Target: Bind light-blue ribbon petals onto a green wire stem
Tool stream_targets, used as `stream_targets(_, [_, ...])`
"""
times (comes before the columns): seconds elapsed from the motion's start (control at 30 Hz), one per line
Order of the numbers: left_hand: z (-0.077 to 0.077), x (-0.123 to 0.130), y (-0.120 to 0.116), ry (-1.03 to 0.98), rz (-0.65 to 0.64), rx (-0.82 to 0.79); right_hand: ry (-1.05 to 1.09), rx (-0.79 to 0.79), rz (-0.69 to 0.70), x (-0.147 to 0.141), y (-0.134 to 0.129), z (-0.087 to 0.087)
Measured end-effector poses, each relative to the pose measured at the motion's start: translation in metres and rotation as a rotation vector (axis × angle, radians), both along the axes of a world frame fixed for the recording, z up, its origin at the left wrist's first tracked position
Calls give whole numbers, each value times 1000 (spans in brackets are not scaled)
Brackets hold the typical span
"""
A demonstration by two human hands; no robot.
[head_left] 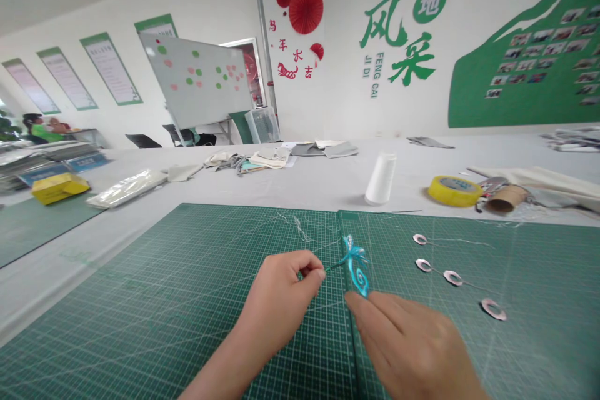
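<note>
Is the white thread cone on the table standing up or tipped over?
Upright: the cone rests on its wide base, narrow end up, beyond the green mats.

Cutting mat (164,300), 7 o'clock: matt, smooth, plastic-looking. Tape roll (454,192), 3 o'clock — glossy yellow plastic; tube (507,199) just beside, dull brown cardboard. Flat packet (129,189), 9 o'clock: clear plastic, shiny, crinkled. Cloth pieces (341,149), 12 o'clock — matt, rumpled. Blue ornament (360,280), 5 o'clock: satiny sheen.
</note>
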State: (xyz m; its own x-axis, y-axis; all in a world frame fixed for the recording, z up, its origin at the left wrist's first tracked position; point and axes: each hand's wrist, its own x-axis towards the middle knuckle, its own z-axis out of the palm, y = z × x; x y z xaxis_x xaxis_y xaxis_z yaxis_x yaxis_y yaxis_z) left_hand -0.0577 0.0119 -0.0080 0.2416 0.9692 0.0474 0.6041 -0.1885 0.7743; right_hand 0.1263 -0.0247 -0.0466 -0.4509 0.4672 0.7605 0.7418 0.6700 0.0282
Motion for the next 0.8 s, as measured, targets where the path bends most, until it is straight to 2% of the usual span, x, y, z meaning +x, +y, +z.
stream_targets(0.13, [0, -1, 3, -154, -23, -71, 37, -29, 22, 0, 2, -4])
stream_targets(0.3, [8, -2, 3, -355, -66, -242, 153, -165, 51, 2, 4, -7])
stream_targets(0.4, [14, -5, 2, -456, -115, -363, 287, -298, 63, 3, 6, -5])
stream_targets(0.5, [16, -7, 1, -503, -202, -431, 418, -500, 102, 4, 9, 0])
stream_targets(0.67, [16, -12, -1, -440, -432, -505, 551, -939, 259, 10, 17, 3])
stream_targets(0.8, [17, -15, -5, -220, -530, -479, 563, -1092, 323, 18, 23, 4])
